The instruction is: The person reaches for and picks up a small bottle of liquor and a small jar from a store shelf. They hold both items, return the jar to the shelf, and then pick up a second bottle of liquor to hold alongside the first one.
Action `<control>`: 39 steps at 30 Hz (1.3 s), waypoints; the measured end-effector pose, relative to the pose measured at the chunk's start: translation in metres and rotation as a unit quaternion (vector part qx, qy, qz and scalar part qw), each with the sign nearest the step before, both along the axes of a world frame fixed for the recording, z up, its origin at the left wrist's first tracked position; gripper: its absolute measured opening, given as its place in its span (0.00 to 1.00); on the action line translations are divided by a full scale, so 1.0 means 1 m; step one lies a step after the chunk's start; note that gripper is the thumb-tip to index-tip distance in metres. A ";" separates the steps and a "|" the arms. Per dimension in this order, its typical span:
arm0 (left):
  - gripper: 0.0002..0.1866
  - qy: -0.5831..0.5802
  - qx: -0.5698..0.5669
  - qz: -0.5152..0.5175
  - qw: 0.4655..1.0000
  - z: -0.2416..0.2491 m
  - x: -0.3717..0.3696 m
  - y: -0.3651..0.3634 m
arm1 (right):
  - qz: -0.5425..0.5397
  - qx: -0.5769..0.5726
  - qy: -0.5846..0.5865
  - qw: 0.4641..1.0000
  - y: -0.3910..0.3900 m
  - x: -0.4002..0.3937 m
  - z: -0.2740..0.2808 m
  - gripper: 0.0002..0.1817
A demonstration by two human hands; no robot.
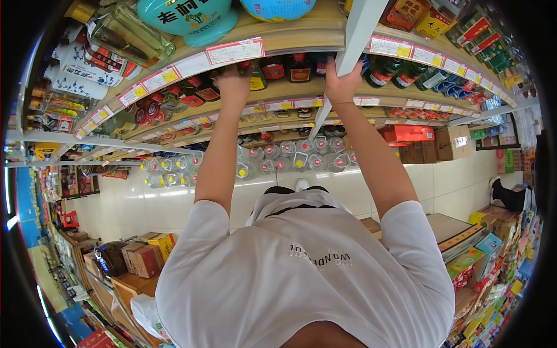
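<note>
My left hand (234, 82) reaches under the upper shelf's price rail, among dark bottles on the shelf below. Its fingers are mostly hidden by the rail and the bottles. Right beside it stands a bottle with a green and yellow label (257, 79). A dark bottle with a red label (299, 71) stands between my two hands. My right hand (342, 86) is at the white shelf post (355, 43), thumb up on its left side, the other fingers largely hidden. Dark blue items (319, 62) sit close to that thumb. What either hand holds, I cannot tell.
A teal bottle (194, 20) and a clear glass bottle (129, 36) stand on the upper shelf. Green bottles (384, 71) lie right of the post. Clear jugs (300, 159) line the floor below. Cartons (452, 144) stand at right, and boxes (142, 258) fill a display behind at left.
</note>
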State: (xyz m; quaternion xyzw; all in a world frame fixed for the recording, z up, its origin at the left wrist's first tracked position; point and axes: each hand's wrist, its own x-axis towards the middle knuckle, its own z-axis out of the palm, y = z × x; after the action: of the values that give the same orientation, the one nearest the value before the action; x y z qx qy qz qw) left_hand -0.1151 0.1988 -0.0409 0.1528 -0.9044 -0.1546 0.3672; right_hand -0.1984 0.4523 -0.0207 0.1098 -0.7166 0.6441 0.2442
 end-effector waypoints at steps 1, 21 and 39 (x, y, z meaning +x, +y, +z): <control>0.23 -0.010 0.036 -0.002 0.999 -0.004 -0.001 -0.001 | -0.002 0.003 -0.001 1.000 0.000 -0.002 -0.002 0.23; 0.16 -0.062 0.192 0.048 0.978 0.004 0.044 -0.051 | 0.009 -0.007 -0.004 1.000 0.000 0.001 0.001 0.23; 0.14 -0.002 0.295 0.024 0.955 0.003 0.037 -0.041 | 0.011 0.005 0.013 1.000 0.001 0.002 0.004 0.22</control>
State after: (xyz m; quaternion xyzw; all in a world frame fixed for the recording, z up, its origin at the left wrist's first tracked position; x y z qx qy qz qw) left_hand -0.0777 0.1580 -0.0376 0.2764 -0.8155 -0.4049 0.3076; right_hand -0.1961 0.4532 -0.0165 0.1276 -0.7155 0.6414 0.2458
